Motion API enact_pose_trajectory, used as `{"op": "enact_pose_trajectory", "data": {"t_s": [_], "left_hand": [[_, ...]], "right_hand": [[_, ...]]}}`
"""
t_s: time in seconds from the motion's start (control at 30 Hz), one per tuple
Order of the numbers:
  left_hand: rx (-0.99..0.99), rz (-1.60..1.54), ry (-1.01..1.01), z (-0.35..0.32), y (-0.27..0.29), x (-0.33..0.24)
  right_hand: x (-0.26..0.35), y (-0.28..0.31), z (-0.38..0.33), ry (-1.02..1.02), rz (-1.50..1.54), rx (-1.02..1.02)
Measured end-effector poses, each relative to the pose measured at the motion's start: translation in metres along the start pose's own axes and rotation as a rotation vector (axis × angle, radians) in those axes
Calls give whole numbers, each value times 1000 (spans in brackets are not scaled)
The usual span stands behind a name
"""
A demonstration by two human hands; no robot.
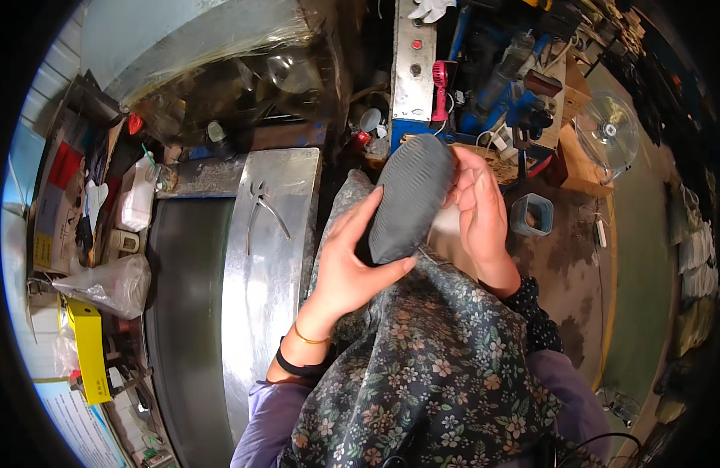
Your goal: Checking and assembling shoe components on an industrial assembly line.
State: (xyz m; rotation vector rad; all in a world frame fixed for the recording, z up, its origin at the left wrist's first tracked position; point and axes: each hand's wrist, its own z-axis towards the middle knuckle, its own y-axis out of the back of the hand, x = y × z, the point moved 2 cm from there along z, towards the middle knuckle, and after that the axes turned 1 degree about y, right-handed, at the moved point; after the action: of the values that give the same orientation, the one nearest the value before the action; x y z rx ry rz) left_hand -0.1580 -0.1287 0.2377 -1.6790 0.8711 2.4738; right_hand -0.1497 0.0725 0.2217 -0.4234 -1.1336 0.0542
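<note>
Left hand [346,264] grips a dark-grey piece [411,200]; elongated, rounded, finely ribbed.

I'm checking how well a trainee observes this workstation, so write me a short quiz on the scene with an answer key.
1. True or false: the left hand grips the dark ribbed piece with its thumb and fingers spread apart along it.
2. Where does the plier-like tool lie? A) on the floor B) on the shiny metal surface C) inside the tub
3. Fill in: the gold-coloured bracelet is worn on the person's ___ arm.

Key: 1. True; 2. B; 3. left.
</note>
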Motion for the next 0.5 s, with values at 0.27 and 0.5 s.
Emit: {"op": "enact_pose_trajectory", "data": {"t_s": [0.27, 0.5], "left_hand": [[199, -1378, 393, -11, 4, 29], [79, -1428, 505, -11, -6, 34]], "right_hand": [[6, -11, -9, 111, -101, 279], [9, -17, -15, -70, -376, 302]]}}
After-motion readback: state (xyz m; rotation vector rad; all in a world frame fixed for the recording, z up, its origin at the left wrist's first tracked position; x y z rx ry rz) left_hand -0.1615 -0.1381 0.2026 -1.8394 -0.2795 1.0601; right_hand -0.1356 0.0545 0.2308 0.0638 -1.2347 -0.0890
